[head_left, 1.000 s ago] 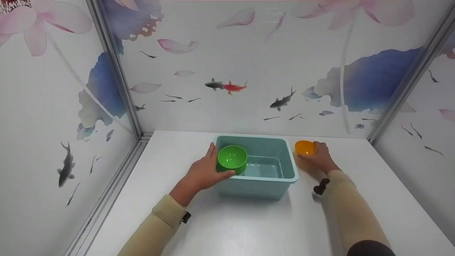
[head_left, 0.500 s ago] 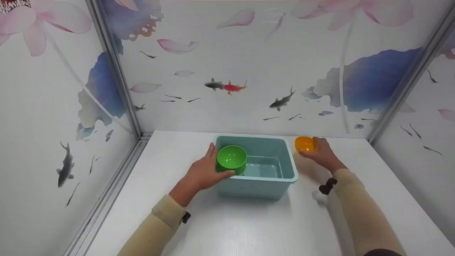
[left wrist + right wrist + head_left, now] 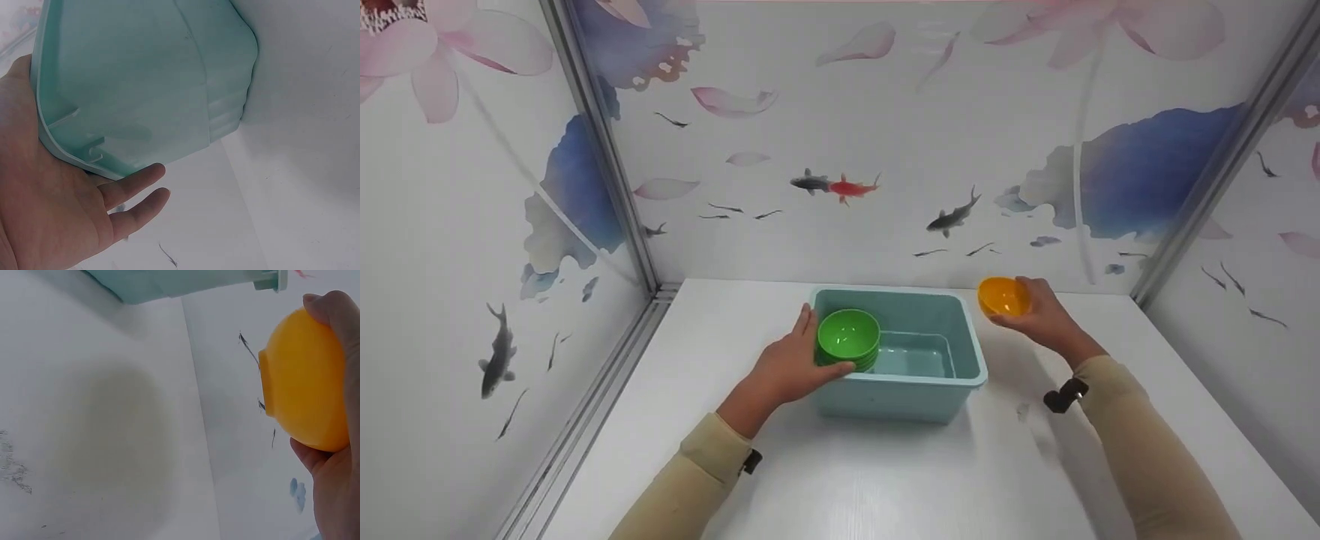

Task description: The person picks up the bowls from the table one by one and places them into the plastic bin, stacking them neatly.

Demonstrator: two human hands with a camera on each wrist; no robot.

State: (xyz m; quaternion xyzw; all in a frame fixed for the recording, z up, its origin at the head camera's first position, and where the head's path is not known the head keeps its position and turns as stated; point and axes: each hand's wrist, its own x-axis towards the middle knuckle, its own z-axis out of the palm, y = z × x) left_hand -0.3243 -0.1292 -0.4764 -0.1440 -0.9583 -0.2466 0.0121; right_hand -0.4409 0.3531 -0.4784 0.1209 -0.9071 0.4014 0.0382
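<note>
Orange bowl (image 3: pixel 1003 296) lifted higher in right hand (image 3: pixel 1044 321); left hand (image 3: pixel 787 365) still grips green bowls (image 3: pixel 848 339).

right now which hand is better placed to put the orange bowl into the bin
Right. The right hand already grips the orange bowl, lifted just beside the teal bin's right rim. The left hand is occupied, holding the green bowls at the bin's left side.

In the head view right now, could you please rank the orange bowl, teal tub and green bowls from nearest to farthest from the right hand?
1. Orange bowl: held in the right hand.
2. Teal tub: just left of it.
3. Green bowls: at the tub's far left, by the left hand.
</note>
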